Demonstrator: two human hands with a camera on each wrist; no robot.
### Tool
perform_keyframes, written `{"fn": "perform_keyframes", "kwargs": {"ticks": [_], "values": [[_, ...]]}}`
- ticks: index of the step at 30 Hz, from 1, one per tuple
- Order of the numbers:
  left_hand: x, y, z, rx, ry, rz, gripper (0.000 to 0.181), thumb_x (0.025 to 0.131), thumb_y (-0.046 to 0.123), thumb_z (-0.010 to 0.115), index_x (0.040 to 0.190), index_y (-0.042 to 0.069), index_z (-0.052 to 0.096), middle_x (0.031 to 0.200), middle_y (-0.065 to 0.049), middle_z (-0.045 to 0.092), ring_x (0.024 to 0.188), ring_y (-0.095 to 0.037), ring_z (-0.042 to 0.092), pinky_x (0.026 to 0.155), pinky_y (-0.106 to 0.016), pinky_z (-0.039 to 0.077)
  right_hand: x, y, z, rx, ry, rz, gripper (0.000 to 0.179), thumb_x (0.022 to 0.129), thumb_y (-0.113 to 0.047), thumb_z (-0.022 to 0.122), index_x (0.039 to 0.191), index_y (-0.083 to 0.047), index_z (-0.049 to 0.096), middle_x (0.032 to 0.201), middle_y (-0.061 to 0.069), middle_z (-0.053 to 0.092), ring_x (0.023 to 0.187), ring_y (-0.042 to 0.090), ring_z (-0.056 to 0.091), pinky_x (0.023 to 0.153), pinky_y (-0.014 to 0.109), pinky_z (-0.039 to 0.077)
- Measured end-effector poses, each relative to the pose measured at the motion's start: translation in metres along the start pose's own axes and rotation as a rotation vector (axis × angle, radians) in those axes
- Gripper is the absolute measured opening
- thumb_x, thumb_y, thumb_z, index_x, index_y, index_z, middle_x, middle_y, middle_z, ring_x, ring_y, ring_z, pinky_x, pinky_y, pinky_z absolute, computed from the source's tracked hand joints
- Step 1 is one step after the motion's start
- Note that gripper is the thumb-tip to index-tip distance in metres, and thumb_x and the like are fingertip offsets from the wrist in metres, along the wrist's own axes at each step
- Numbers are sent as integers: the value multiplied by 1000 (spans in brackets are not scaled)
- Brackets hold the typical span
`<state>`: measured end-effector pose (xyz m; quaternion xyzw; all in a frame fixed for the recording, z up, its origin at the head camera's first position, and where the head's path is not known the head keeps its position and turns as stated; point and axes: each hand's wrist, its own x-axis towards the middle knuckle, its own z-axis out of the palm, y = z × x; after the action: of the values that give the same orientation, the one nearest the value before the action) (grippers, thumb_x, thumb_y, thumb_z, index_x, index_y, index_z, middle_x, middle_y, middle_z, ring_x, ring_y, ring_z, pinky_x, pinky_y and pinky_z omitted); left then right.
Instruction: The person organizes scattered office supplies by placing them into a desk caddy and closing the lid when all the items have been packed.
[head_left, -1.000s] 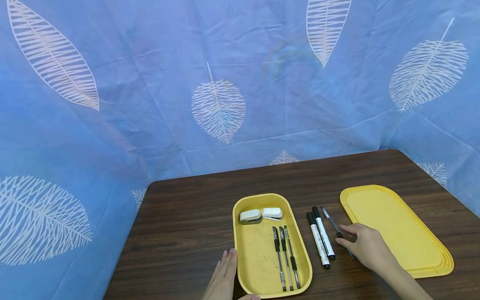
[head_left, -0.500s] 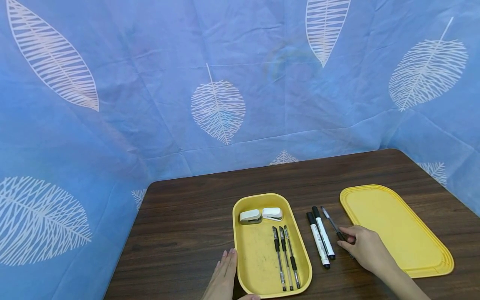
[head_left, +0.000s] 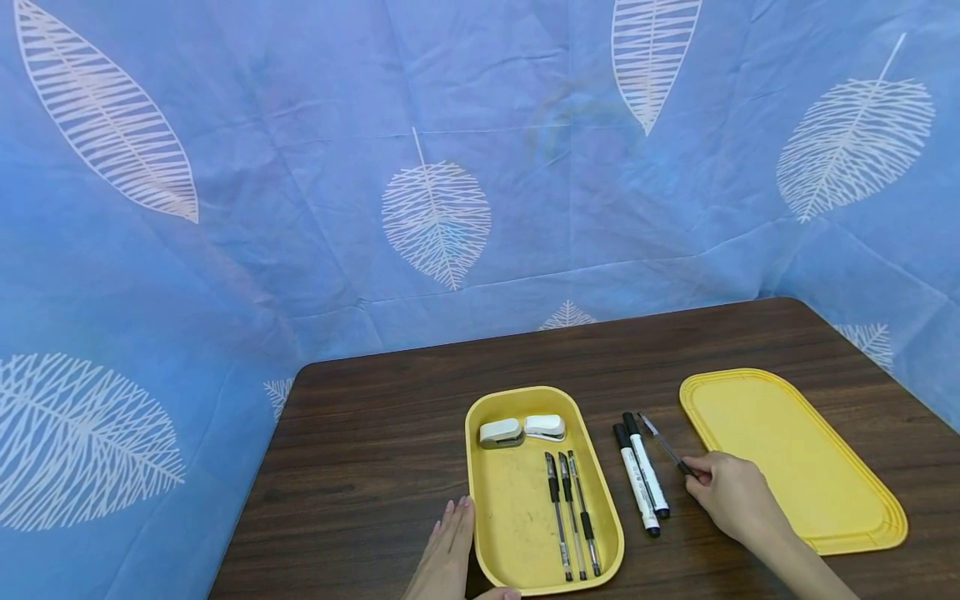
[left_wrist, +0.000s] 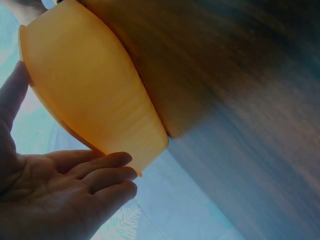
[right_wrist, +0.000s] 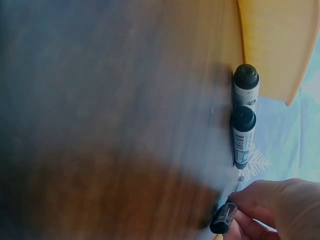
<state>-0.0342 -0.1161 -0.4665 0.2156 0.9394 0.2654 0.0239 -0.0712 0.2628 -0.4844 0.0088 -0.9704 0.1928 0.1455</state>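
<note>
My right hand (head_left: pixel 738 498) pinches a black-gripped clear pen (head_left: pixel 663 442) between thumb and fingers; its capped end (right_wrist: pixel 223 218) points at the camera in the right wrist view. Just left of that pen lie two white markers (head_left: pixel 640 483) with black caps, side by side on the table. My left hand (head_left: pixel 447 546) rests against the left wall of a yellow box (head_left: pixel 480 521), fingers nearly straight, thumb at the near rim. Inside the box are two small white staplers (head_left: pixel 501 432) at the far end and several-millimetre-apart gel pens (head_left: pixel 564 517) along the right side.
A flat yellow lid (head_left: pixel 795 458) lies on the dark wooden table (head_left: pixel 375 433), right of the markers and partly behind my right hand. A blue cloth (head_left: pixel 525 208) with white leaf prints hangs behind the table's far edge.
The fingers of my right hand have closed around the pen's grip. The pen has shifted slightly, its far end now a little further left. My left hand and the box stay put.
</note>
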Motion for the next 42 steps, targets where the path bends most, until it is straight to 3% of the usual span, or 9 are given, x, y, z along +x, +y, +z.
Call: {"fn": "perform_keyframes", "kwargs": {"ticks": [11, 16, 22, 34, 42], "values": [[-1, 3, -3, -42, -10, -25, 110, 76, 65, 69, 147, -8, 30, 151, -27, 36, 139, -43, 36, 109, -58, 36, 1, -6, -3, -15, 188, -101, 18, 69, -1, 75, 86, 2, 77, 61, -6, 57, 51, -5, 36, 42, 17, 32], [1, 4, -4, -84, -35, -47, 110, 75, 65, 69, 148, -8, 28, 152, -27, 34, 141, -43, 33, 110, -59, 33, 5, -13, -10, 33, 241, -95, 16, 68, -3, 74, 84, -2, 78, 65, -4, 66, 51, -6, 51, 44, 16, 41], [1, 4, -5, -92, -44, -48, 111, 76, 64, 69, 148, -8, 27, 152, -28, 33, 142, -43, 32, 110, -60, 32, 9, -23, -18, 108, 273, -67, 15, 71, -3, 73, 85, -3, 78, 64, -4, 68, 53, -11, 50, 45, 10, 39], [0, 0, -1, -25, -4, -1, 109, 76, 64, 69, 146, -10, 30, 150, -29, 36, 138, -44, 37, 108, -59, 36, 22, -50, -43, 208, 203, 26, 19, 78, -9, 74, 96, -5, 77, 75, 2, 74, 59, -10, 57, 52, 15, 46], [0, 1, -3, -84, -30, -34, 109, 76, 64, 68, 147, -9, 29, 151, -28, 34, 140, -45, 34, 109, -61, 33, 29, -73, -52, 307, 172, 78, 24, 82, -12, 73, 105, -5, 75, 84, 8, 76, 62, -11, 61, 50, 17, 48]]}}
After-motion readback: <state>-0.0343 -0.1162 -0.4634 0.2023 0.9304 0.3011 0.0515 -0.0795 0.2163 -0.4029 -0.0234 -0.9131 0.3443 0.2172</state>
